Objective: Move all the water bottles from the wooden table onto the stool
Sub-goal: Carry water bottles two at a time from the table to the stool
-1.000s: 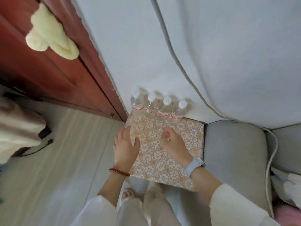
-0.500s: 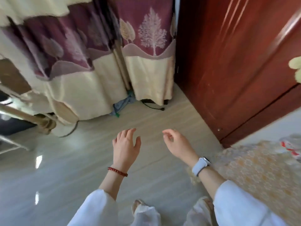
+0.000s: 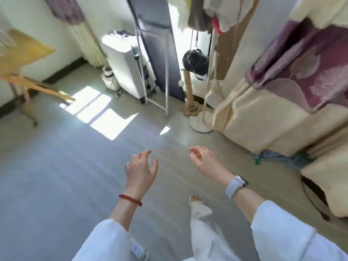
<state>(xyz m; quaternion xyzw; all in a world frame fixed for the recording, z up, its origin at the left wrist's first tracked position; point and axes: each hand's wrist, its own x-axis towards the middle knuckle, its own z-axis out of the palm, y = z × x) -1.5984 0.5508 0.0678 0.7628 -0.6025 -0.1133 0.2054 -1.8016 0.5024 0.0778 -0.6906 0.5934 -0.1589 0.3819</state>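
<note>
No water bottle and no stool show in the head view. A wooden table (image 3: 20,53) with slanted legs stands at the far left, blurred, its top partly cut off. My left hand (image 3: 141,170), with a red bead bracelet at the wrist, hovers over the grey floor with fingers apart and nothing in it. My right hand (image 3: 205,161), with a pale watch on the wrist, hangs beside it, fingers loosely curled and apart, also holding nothing. Both sleeves are white.
A white appliance (image 3: 124,66) and a metal frame (image 3: 156,68) stand at the back. A wooden post (image 3: 189,91) and a round lamp base (image 3: 199,123) sit near a fabric-covered wardrobe (image 3: 278,102) on the right. Sunlight patches lie on the floor (image 3: 56,166).
The view has swung left, away from the patterned stool with its row of bottles, past the red door and curtains, to the open room. Both hands lifted off the stool and hang free.
</note>
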